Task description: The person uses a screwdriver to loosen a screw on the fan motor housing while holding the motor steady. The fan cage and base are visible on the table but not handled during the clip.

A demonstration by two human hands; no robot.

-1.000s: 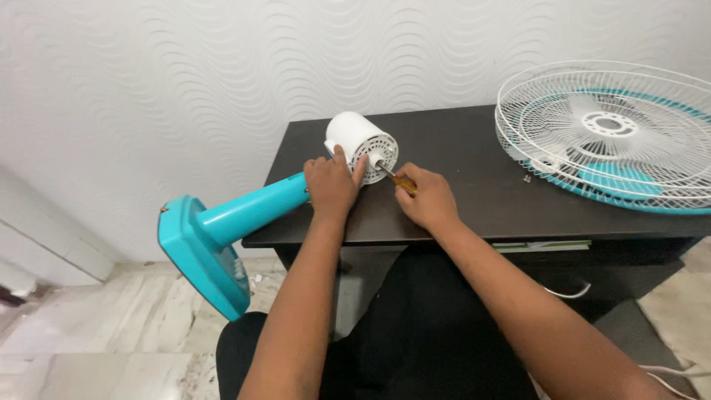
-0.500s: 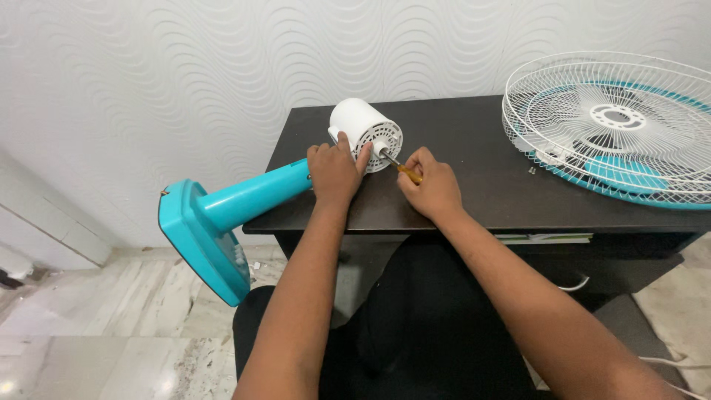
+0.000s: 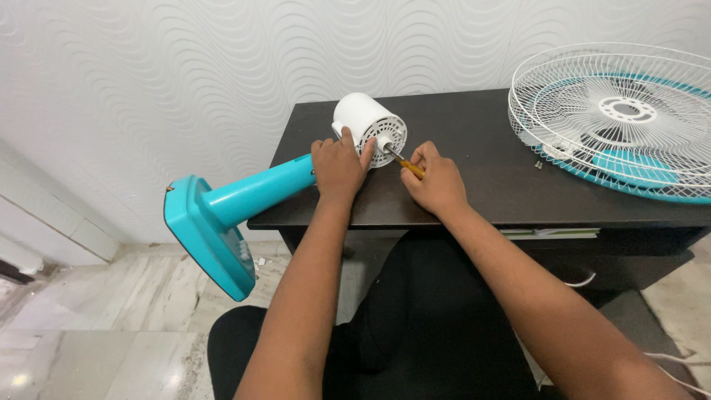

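— So, starting at the left, what lies there?

— A teal fan base (image 3: 211, 233), tipped on edge and hanging out past the end of the table (image 3: 481, 189), over a pale marble floor (image 3: 96, 326). From it the teal stem (image 3: 259, 189) slants up and to the right onto the dark tabletop.

— And where the stem ends?

— The white motor housing (image 3: 368, 126) lies on its side near the table's back left corner, its vented face turned toward the right. The left hand (image 3: 341, 167) sits where stem meets housing, fingers curled over it and the thumb up against the housing's rim, pressing it down.

— What about the other hand?

— The right hand (image 3: 437, 181) is just beside the left, closed into a pinch around a screwdriver (image 3: 404, 164) with a yellow handle. Its thin shaft points left and reaches the middle of the housing's face (whether the tip sits in a screw is too small to tell).

— Anything farther right?

— A small dark bit, maybe a screw (image 3: 538, 164), lies loose on the tabletop. Past it, at the table's right end, rests the white wire guard (image 3: 615, 111), lying flat with teal blades (image 3: 629, 167) showing through it; part of it runs past the table's edge and out of view.

— And below?

— Both forearms reach up from dark trousers (image 3: 415, 333), and a white cord (image 3: 674, 363) trails at the lower right.
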